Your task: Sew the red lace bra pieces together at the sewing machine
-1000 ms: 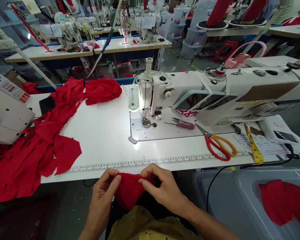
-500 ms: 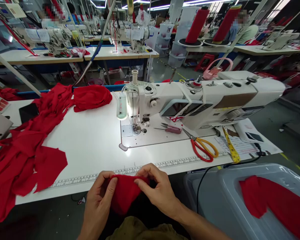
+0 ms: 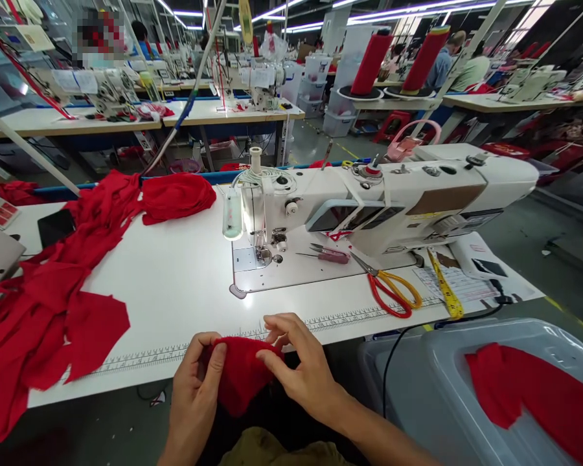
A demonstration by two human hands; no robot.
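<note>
A small piece of red fabric hangs between my hands at the table's front edge. My left hand pinches its left top corner, thumb in front and fingers behind. My right hand is at the right side of the piece, its thumb against the fabric and its fingers curled round the back edge. Part of the cloth behind the fingers is hidden. Beyond my hands stands a white sewing machine with its needle area lit. A printed ruler strip runs along the table's front edge.
Red cloth pieces are heaped on the table's left. Red-and-yellow scissors, thread snips and a yellow tape measure lie at the right. A grey plastic bin with red fabric stands at lower right.
My right fingers have lifted and loosened slightly at the fabric's edge, and its top edge, taut before, now looks slacker. The left hand keeps its pinch. The view has shifted a little.
</note>
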